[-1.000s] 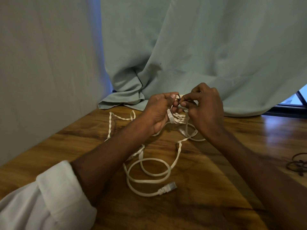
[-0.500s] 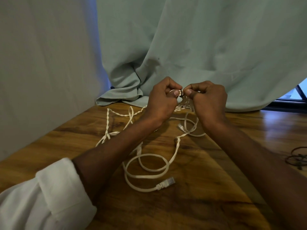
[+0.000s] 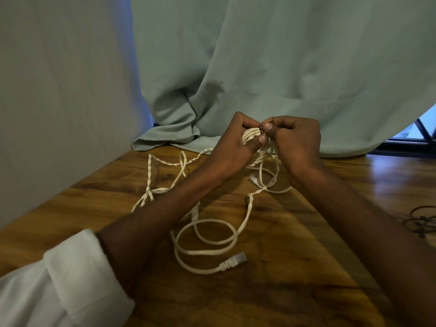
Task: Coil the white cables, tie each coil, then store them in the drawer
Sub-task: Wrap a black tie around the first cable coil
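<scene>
A white cable (image 3: 207, 241) lies in loose loops on the wooden table (image 3: 295, 267), its plug (image 3: 236, 260) near the front. Twisted stretches run off to the left. My left hand (image 3: 233, 142) grips several gathered strands of the cable (image 3: 251, 134) above the table's far side. My right hand (image 3: 295, 140) meets it, thumb and finger pinching a small dark tie (image 3: 261, 131) at the bundle. A second plug (image 3: 254, 180) lies under my hands. No drawer is in view.
A pale green curtain (image 3: 271, 67) hangs behind and pools on the table's far edge. A pale wall (image 3: 59, 90) closes off the left. Dark thin wire loops (image 3: 422, 220) lie at the right edge. A window frame (image 3: 422, 128) shows at far right.
Both hands have stayed together over the bundle and lifted slightly from the table. More strands now show gathered in my left hand. The loose loops on the table have shifted a little.
</scene>
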